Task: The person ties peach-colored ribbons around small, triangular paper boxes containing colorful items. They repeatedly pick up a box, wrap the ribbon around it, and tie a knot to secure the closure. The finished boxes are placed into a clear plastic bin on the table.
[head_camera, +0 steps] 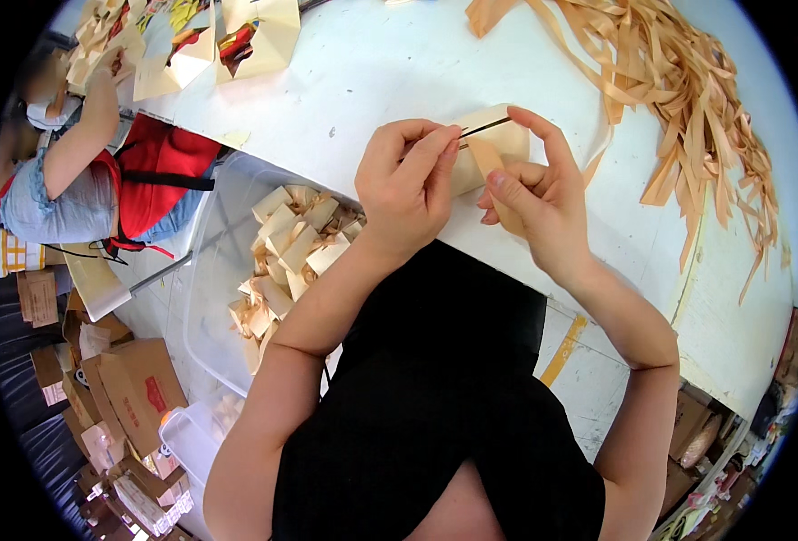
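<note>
My left hand (pixel 412 179) pinches a thin dark stick-like tool (pixel 485 127) between thumb and fingers. The index fingertip of my right hand (pixel 541 196) touches the tool's far end. Between the thumb and fingers of that same hand is a strip of peach ribbon (pixel 490 162), which runs up towards the tool. Behind both hands a cream paper or card piece (pixel 517 138) rests on the white table (pixel 385 74), partly hidden by the fingers. Where the ribbon meets the tool is too small to make out.
Cut peach ribbons (pixel 669 88) lie in a heap at the upper right. Cream folded card pieces (pixel 270 34) stand at the upper left, near a co-worker's arm (pixel 88 135). Left of my body, a clear plastic bin (pixel 203 297) holds small cream packets with ribbons (pixel 291 243). Cardboard boxes (pixel 138 385) sit lower left.
</note>
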The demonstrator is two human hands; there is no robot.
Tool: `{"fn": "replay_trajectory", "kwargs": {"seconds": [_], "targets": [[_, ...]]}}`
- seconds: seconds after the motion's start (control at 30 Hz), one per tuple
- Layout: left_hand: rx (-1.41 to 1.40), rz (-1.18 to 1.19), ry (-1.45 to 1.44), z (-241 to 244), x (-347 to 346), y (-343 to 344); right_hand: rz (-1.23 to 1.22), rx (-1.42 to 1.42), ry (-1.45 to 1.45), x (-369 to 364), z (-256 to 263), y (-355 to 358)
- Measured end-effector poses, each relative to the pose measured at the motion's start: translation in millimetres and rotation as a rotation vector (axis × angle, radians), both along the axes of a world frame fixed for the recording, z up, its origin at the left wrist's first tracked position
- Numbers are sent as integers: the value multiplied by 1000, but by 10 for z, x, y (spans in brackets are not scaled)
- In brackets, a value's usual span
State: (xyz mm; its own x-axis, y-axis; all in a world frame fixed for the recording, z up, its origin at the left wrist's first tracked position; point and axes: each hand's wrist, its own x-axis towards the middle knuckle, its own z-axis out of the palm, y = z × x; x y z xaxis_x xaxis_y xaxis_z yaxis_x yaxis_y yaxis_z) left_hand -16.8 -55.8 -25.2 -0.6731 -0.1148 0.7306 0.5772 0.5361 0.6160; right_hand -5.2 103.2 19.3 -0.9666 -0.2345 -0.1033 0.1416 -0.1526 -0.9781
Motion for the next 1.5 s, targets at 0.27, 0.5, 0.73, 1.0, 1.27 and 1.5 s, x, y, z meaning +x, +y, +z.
{"fn": "replay_trajectory", "kwargs": {"seconds": [0.27, 0.5, 0.73, 1.0, 1.27, 1.5], "targets": [[54, -5, 122, -66, -63, -44, -43, -32, -43, 155, 73, -102], [51, 24, 199, -85, -83, -45, -8, -77, -69, 95, 100, -196], [97, -9, 89, -62, -27, -56, -15, -123, -52, 14, 66, -282], [471, -241, -314, -24, 60, -104, -1, -124, -52, -16, -51, -308], [451, -285, -320, -55, 67, -140, 28, -63, -6, -76, -3, -266], [565, -339, -353, 9, 49, -159, 10, 36, -54, -96, 37, -307]]}}
